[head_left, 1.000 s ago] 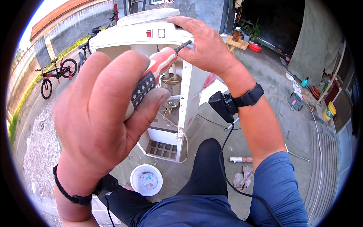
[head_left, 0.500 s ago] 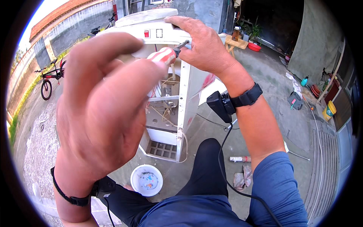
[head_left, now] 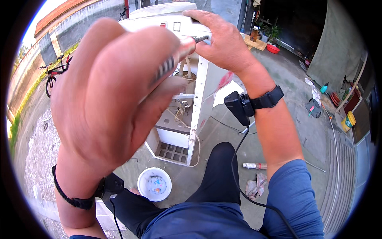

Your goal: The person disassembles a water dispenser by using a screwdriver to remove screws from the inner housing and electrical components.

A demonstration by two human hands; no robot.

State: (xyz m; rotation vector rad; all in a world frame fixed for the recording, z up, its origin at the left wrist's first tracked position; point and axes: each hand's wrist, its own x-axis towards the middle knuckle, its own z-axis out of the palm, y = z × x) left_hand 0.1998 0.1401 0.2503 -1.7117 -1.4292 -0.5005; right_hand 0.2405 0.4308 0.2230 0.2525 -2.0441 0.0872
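My left hand (head_left: 115, 91), large and partly blurred, is wrapped around the handle of a screwdriver (head_left: 188, 46). The dark shaft points right, its tip at the upper right corner of a tall white appliance cabinet (head_left: 201, 85). My right hand (head_left: 225, 46) grips that same corner, the forefinger lying over the top panel (head_left: 191, 27) and the thumb below, close to the shaft. Tubes, wires and a metal tank show inside the open side of the cabinet. A red switch on the panel is partly hidden by my left hand.
Between the cabinet and my legs a white bucket (head_left: 154, 184) holds small colourful bits. On the concrete at right lie a rolled tube (head_left: 254, 165) and a crumpled cloth (head_left: 256, 185). A bicycle (head_left: 53, 75) stands far left; a yellow bucket (head_left: 348, 121) is far right.
The left hand has turned on the screwdriver handle, showing its back and dark stripes on the handle. The view has shifted slightly; the right hand keeps its hold on the corner.
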